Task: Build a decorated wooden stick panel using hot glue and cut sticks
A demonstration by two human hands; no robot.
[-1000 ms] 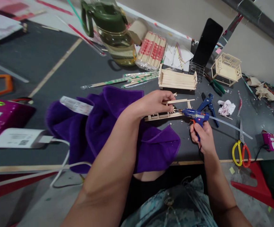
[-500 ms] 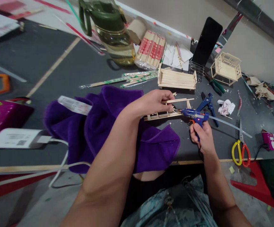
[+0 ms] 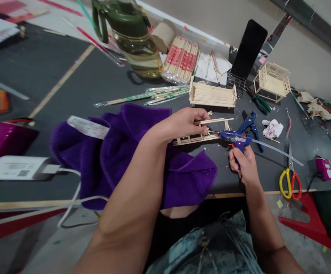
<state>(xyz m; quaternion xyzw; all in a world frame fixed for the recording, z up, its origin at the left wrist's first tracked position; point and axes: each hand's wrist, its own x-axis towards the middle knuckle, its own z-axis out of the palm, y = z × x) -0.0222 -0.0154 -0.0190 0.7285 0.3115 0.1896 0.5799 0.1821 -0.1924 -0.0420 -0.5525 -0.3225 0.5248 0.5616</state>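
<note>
My right hand is wrapped around the handle of a blue hot glue gun, whose clear glue stick trails out to the right. The gun's nozzle points left and meets the fingertips of my left hand. Those fingers are pinched on a small wooden stick at a frame of thin wooden sticks lying on the grey table. Part of the frame is hidden beneath the left hand. A crumpled purple towel lies under and beside my left forearm.
Behind the hands stand a stick-built bench, a phone on a stand and a wooden model. Blue cutters, green-handled pliers and scissors lie right. A green-lidded jug and packed chopsticks are at the back.
The whole view has shifted very slightly to the left. Both hands, the glue gun and the stick frame keep the same positions relative to each other.
</note>
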